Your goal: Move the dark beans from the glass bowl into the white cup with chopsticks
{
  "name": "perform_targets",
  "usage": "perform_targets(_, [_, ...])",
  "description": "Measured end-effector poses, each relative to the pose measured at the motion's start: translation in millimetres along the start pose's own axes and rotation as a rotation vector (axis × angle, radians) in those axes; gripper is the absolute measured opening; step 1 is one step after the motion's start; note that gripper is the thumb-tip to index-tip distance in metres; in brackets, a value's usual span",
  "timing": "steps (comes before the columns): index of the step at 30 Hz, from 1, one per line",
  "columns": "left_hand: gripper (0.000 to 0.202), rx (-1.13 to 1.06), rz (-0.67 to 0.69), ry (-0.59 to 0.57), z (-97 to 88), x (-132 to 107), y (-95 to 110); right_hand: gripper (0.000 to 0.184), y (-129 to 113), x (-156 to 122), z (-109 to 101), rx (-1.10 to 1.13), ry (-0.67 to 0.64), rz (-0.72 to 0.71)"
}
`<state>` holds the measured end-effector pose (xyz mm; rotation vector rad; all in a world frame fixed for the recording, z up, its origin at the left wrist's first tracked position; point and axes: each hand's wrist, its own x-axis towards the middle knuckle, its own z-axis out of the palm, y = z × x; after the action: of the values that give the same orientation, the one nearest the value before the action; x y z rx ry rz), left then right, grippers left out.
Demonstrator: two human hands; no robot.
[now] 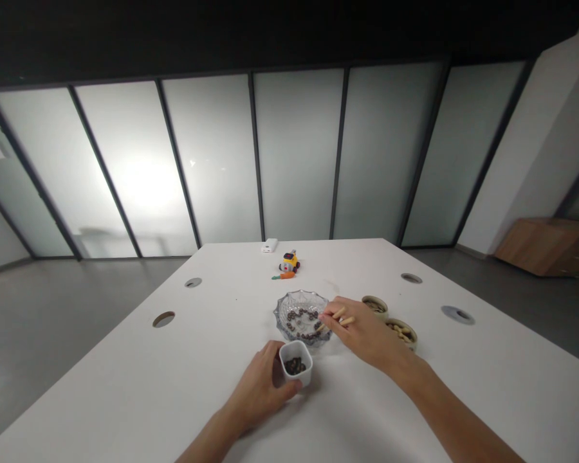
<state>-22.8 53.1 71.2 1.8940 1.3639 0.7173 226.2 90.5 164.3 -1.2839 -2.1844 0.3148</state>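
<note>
A broad white tabletop (174, 386) spreads beneath both sets of fingers. The left hand (260, 384) curls around the near part of the scene, and the right hand (352, 328) reaches further forward, palm down. Just left of the right fingers sits a clear, scallop-rimmed glass bowl (282, 318); to their right stand a round pale-rimmed dish of tan peanuts (413, 337) and, slightly farther off, a similar round dish of darker contents (384, 308). The left fingers and thumb grip a small, square white cup (307, 368), which lies near the glass bowl; whether its base touches the table is unclear. The right fingers are closed around slim, pale wooden chopsticks (348, 321), their tips inside the bowl; I cannot tell whether they pinch anything. Small, dark brown, rounded beans lie in the cup (294, 366) and around the bowl's floor. Being rounded, a bean could slip from uneven tips and roll onto the table, while a loosened left grip or a knock from the right wrist could tip the cup and spill its load.
</note>
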Motion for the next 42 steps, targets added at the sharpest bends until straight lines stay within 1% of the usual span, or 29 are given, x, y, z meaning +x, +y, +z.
perform_targets(5, [0.041,-0.010,0.008,0.003,0.6,0.6,-1.2,0.034,2.7,0.8,-0.2,-0.014,-0.007,-0.048])
perform_targets(13, [0.040,-0.038,0.018,0.010,0.3,-0.5,-1.0,0.027,0.9,0.2,2.2,0.042,0.054,-0.034])
perform_targets(21, [0.040,-0.035,0.010,0.008,0.6,0.3,-1.7,0.033,5.6,0.9,6.1,0.030,-0.013,-0.064])
perform_targets(26, [0.039,-0.034,0.014,0.012,0.9,0.2,-2.2,0.033,3.9,0.8,4.2,0.055,-0.004,-0.066])
perform_targets(29, [0.040,-0.038,0.013,0.011,0.5,-0.1,-1.9,0.030,-2.1,0.0,-3.7,0.106,0.049,-0.079])
perform_targets(32, [0.040,-0.031,0.002,0.008,-0.1,0.0,-2.1,0.031,-13.6,-2.7,-15.4,0.214,0.152,-0.091])
perform_targets(33, [0.040,-0.026,0.000,0.005,-0.2,0.0,-2.3,0.032,-18.6,-4.2,-18.8,0.250,0.168,-0.088])
perform_targets(35, [0.040,-0.016,-0.001,-0.001,-0.3,0.1,-2.5,0.035,-28.9,-7.4,-23.4,0.284,0.145,-0.085])
perform_targets(37, [0.039,-0.012,-0.003,-0.001,-0.2,0.0,-2.3,0.036,-37.3,-10.3,-24.1,0.272,0.131,-0.114])
perform_targets(39, [0.040,-0.017,-0.006,0.005,-0.1,-0.3,-1.5,0.035,-41.3,-11.7,-21.0,0.245,0.202,-0.156])
perform_targets(41, [0.040,-0.025,-0.004,0.008,-0.2,-0.6,-0.7,0.032,-40.0,-11.2,-14.7,0.233,0.291,-0.186])
perform_targets(42, [0.040,-0.027,0.000,0.008,-0.2,-0.6,-0.4,0.031,-37.6,-10.3,-10.6,0.232,0.305,-0.192])
